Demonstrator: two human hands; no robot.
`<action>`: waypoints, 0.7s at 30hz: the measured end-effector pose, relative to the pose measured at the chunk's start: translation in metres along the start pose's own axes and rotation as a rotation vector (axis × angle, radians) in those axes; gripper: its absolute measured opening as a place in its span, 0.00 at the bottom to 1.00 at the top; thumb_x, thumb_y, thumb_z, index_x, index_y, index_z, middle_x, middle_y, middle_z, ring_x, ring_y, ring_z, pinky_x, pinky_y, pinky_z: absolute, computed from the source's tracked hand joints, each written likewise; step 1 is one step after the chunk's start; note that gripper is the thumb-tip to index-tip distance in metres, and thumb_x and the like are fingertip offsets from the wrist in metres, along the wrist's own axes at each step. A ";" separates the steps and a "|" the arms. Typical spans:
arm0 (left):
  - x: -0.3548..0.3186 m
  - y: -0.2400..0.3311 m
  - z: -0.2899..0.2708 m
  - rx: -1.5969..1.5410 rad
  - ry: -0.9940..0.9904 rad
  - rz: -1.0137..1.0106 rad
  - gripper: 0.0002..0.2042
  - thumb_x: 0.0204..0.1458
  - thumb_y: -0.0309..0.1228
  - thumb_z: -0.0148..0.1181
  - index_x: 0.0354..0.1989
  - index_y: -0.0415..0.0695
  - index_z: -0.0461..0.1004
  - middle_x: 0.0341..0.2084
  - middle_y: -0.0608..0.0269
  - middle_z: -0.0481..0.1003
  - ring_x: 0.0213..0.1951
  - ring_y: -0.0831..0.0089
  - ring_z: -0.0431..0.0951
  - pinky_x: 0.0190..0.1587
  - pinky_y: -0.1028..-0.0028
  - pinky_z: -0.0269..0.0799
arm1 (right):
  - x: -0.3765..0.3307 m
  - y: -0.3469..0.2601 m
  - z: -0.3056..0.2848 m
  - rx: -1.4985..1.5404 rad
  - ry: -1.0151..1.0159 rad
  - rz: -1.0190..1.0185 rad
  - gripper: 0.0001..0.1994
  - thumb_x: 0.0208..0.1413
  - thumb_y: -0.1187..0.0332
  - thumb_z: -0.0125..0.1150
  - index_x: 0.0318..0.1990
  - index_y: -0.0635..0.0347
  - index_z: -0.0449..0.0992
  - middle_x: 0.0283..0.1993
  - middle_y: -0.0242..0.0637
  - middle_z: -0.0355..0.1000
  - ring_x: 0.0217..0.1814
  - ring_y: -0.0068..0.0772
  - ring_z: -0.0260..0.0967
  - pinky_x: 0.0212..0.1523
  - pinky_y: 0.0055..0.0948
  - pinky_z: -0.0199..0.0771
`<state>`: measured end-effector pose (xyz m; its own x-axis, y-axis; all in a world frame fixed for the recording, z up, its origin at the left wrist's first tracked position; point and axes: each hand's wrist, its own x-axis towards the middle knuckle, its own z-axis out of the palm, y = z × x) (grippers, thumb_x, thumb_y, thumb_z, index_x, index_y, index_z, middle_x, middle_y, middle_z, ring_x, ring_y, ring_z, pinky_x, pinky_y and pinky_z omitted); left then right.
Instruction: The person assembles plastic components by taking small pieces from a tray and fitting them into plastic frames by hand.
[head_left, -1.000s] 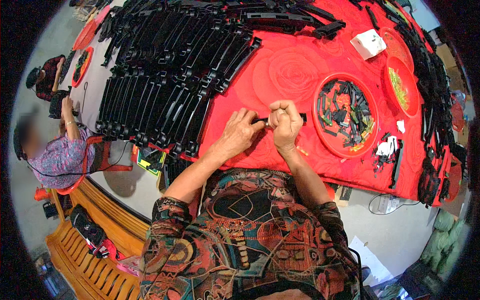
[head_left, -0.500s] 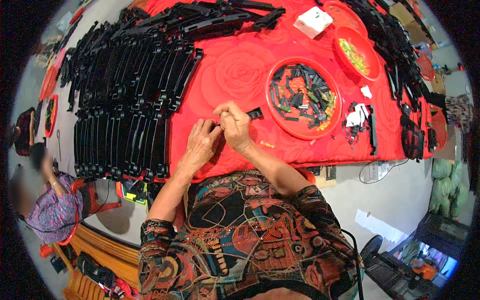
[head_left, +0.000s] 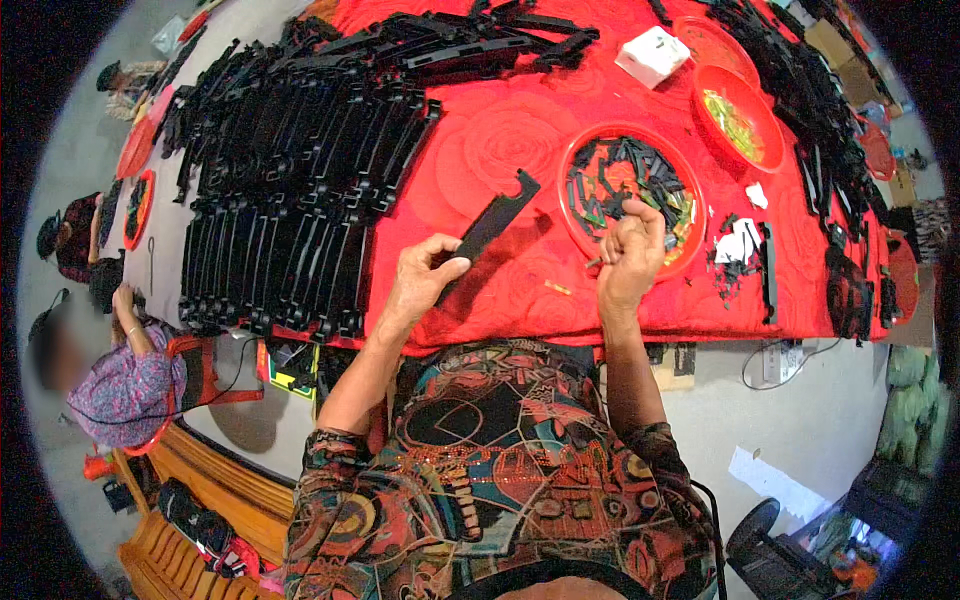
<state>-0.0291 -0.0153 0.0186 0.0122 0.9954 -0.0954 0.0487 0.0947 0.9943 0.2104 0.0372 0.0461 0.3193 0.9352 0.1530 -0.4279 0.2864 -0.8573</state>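
Note:
My left hand pinches the near end of a long black plastic strip between thumb and fingers. Held tilted above the red cloth, the strip points away to the right and ends in a hooked notch. My right hand is over the near edge of a round red tray, its fingers curled together. A small stub shows beside those fingers, too small to name. Many short black pieces lie in the tray, with some yellow-green bits among them.
Rows of black plastic strips cover the table's left side. More strips heap along the right edge. Toward the back right are a red bowl of yellow-green bits and a white block. Another person sits at the left.
My hands have parted. The right has moved from beside the left to the tray's near edge. The left now holds the black strip up in plain sight. The whole view has shifted slightly.

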 end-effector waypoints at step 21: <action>-0.005 0.008 0.010 -0.579 -0.166 -0.242 0.09 0.51 0.27 0.58 0.40 0.40 0.72 0.31 0.61 0.76 0.29 0.76 0.76 0.35 0.78 0.73 | -0.040 0.018 -0.022 -0.676 -0.262 0.165 0.06 0.51 0.76 0.50 0.37 0.64 0.69 0.22 0.23 0.58 0.24 0.12 0.53 0.23 0.16 0.53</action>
<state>-0.0185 -0.0194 0.0261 0.2251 0.9333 -0.2800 -0.4760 0.3560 0.8041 0.2085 0.0003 0.0136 0.0473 0.9982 0.0361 0.1880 0.0266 -0.9818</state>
